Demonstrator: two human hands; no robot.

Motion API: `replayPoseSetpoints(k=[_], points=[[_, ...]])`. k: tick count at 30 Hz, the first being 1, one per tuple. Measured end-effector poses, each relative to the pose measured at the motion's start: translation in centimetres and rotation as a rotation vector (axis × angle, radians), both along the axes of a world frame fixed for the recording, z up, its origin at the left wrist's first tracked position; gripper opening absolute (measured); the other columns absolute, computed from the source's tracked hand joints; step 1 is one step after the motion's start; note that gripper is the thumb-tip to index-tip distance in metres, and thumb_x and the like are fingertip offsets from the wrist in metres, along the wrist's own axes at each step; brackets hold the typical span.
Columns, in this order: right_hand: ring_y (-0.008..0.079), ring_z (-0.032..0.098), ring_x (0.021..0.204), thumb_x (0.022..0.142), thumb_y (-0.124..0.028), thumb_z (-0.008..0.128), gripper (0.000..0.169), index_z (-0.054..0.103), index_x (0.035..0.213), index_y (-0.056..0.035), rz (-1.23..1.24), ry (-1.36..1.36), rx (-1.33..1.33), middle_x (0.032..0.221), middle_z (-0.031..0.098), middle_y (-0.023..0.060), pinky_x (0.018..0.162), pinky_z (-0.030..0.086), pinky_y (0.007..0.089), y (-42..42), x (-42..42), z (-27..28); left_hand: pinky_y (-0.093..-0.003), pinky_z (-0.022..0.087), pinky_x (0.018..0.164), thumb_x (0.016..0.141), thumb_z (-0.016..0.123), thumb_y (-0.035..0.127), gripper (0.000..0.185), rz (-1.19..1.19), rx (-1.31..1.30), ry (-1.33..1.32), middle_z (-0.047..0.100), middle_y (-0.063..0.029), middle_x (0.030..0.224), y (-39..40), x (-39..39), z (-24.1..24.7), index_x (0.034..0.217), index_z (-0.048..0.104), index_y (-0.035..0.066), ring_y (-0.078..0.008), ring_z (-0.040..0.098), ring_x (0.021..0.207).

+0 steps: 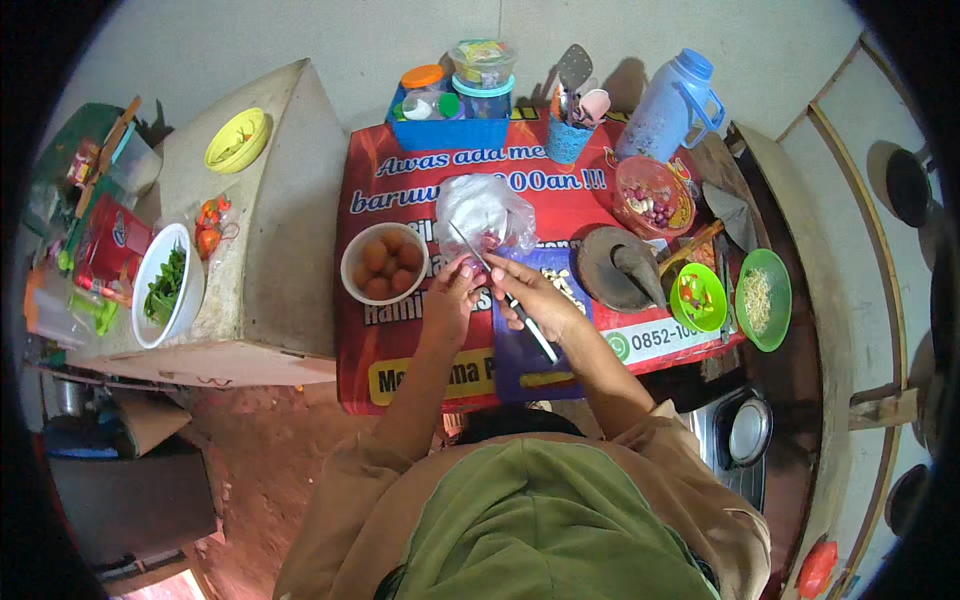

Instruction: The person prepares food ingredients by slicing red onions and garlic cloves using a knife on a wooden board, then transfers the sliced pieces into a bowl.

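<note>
My left hand (450, 300) pinches a small pinkish-purple shallot (475, 264) in its fingertips. In my right hand (544, 300) is a knife (534, 334) with a black and white handle; its blade slants up and left, close to the shallot. Just beyond the fingers, a clear plastic bag (517, 217) lies crumpled with something white and reddish scraps in it. Below my right hand is a purple board or mat (517, 367), partly hidden, with pale cut pieces (566, 289) on it. A white bowl (347, 277) of brown eggs (391, 262) stands left of my left hand.
To the right are a stone mortar (600, 277) with its pestle (636, 266), a tub of shallots (658, 212), a green bowl (684, 315) and a bean sprout basket (780, 315). Behind stand a blue basket (450, 135), utensil cup (568, 142) and blue flask (660, 112). Leafy greens (166, 289) sit left.
</note>
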State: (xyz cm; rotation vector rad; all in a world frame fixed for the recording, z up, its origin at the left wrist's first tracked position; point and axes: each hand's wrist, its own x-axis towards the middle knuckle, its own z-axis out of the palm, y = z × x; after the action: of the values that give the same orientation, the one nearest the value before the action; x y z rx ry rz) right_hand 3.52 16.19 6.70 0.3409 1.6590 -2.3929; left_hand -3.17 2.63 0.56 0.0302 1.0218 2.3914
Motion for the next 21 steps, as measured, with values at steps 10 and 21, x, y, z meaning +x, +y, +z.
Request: replayPoseSetpoints(k=[10, 21], points=[[0.0052, 0.04, 0.048, 0.091, -0.024, 0.053, 0.042, 0.044, 0.128, -0.0088, -0.139, 0.189, 0.224, 0.07, 0.047, -0.0004, 0.041, 0.034, 0.0194, -0.8, 2.2, -0.2, -0.0221, 0.041, 0.066, 0.088, 0.053, 0.012, 0.026, 0.092, -0.138, 0.239, 0.057, -0.0019, 0.087, 1.5, 1.6, 1.6, 0.11, 0.053, -0.001, -0.0088, 0.051, 0.077], [0.0096, 0.045, 0.044, 0.089, -0.021, 0.056, 0.019, 0.052, 0.1, -0.0071, -0.333, 0.143, -0.082, 0.071, 0.052, 0.0034, 0.036, 0.035, 0.023, -1.2, 2.4, -0.3, -0.0237, 0.044, 0.075, 0.088, 0.054, 0.012, 0.026, 0.068, -0.336, 0.498, 0.059, -0.0059, 0.098, 1.7, 2.5, 2.4, 0.11, 0.053, -0.003, -0.0093, 0.053, 0.085]])
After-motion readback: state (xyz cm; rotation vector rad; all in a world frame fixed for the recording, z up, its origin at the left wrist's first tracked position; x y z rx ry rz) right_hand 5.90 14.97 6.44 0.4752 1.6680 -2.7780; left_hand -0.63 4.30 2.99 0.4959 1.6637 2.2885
